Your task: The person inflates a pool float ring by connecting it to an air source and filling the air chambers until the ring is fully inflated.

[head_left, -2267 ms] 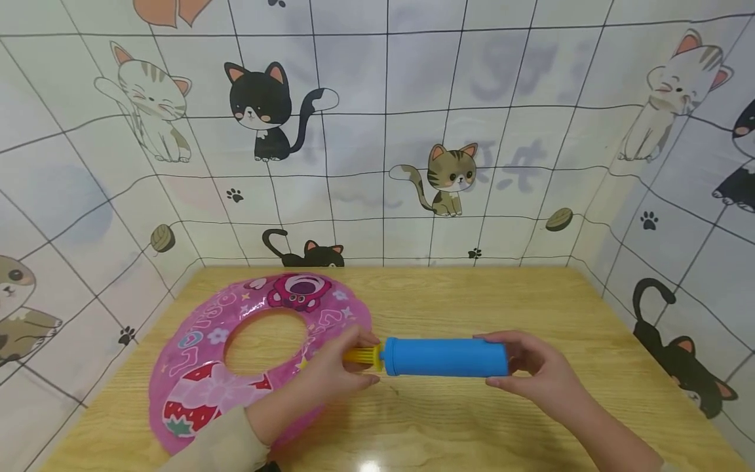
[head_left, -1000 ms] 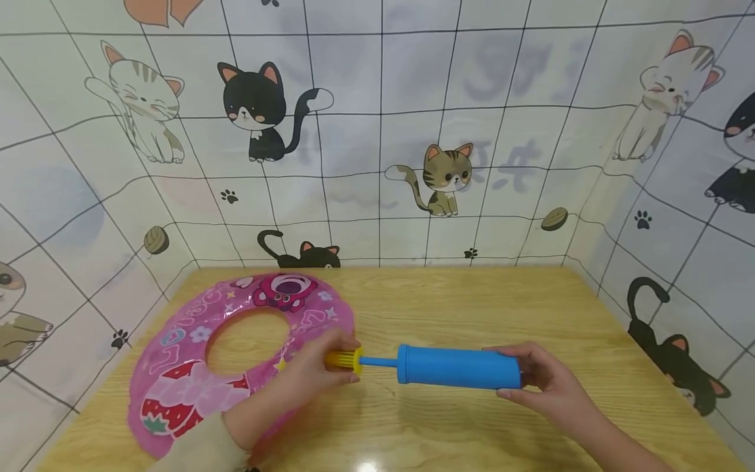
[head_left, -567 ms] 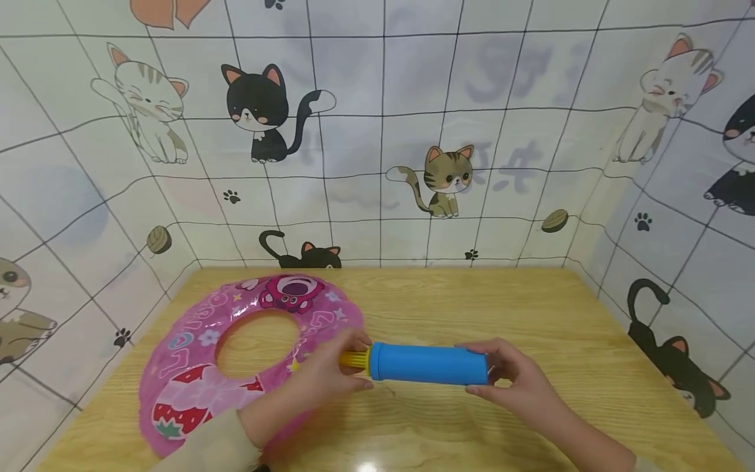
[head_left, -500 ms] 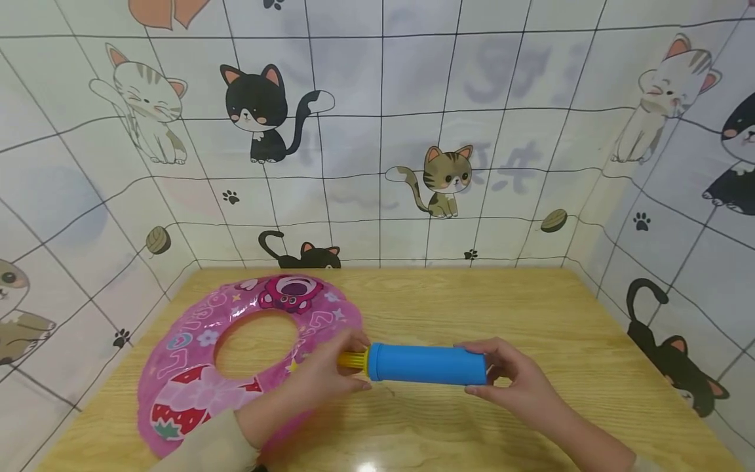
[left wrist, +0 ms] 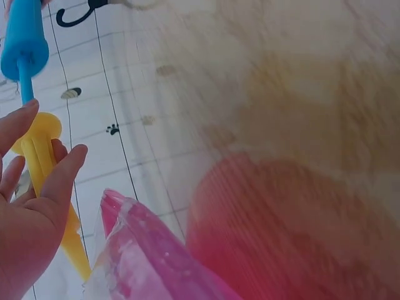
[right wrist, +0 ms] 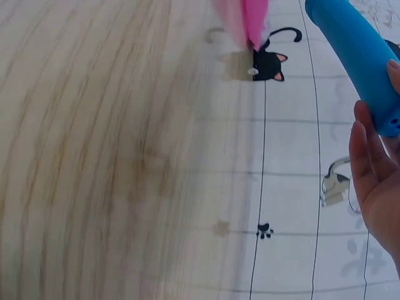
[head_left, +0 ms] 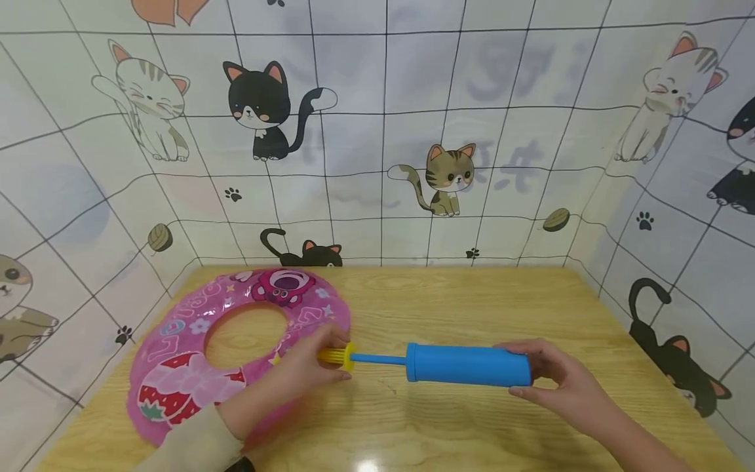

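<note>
A blue hand pump point(head_left: 468, 365) lies level above the table, its thin blue rod drawn out to the left. My left hand point(head_left: 307, 364) grips the yellow nozzle end point(left wrist: 44, 147) at the rod's tip between thumb and fingers. At the other end, my right hand point(head_left: 560, 377) holds the blue barrel point(right wrist: 359, 59) with its thumb and fingers around the end. A pink inflatable swim ring point(head_left: 171, 341), printed with strawberries and a bear, lies flat on the left of the table. My left hand and forearm overlap its right side.
The wooden table point(head_left: 472, 301) runs back to a wall point(head_left: 354, 131) covered in a cat-patterned sheet, with side walls of the same print. A dark band point(head_left: 240, 465) shows at my left wrist below a cream sleeve point(head_left: 191, 442).
Half a second ago the rod was pushed in, with the yellow end against the barrel. Since then my hands have moved apart, left hand leftward and right hand rightward, drawing the rod out.
</note>
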Demonstrator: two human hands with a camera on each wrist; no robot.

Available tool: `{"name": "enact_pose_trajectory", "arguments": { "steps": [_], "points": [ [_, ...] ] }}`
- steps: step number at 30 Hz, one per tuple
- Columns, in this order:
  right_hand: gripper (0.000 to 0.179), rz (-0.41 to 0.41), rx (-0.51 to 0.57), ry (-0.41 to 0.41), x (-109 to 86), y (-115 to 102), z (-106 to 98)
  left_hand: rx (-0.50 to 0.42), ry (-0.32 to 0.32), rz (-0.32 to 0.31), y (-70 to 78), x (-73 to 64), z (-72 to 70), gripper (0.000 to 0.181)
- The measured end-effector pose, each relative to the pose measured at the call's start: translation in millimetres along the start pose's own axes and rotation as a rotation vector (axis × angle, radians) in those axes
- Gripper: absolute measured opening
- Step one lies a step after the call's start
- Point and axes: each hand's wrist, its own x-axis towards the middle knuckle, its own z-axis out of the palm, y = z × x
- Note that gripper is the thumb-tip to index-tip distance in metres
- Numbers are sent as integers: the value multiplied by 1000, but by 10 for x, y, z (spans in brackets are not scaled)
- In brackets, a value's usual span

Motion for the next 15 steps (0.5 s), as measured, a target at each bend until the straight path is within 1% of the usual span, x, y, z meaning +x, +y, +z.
{"name": "enact_pose_trajectory", "arguments": {
  "steps": [5, 8, 12, 15],
  "points": [
    [56, -35, -15, -2, -87, 69, -164, 15, 16, -4, -86, -11, -75, 44],
    [55, -31, -11, 4, -134, 107, -221, 18, 15, -21, -114, -41, -110, 42],
    [54, -9, -20, 12, -160, 126, -223, 17, 1, -37, -105, -81, -119, 38],
    [54, -9, -17, 13, -110, 120, -164, 24, 12, -30, -71, -79, -100, 38]
  ]
}}
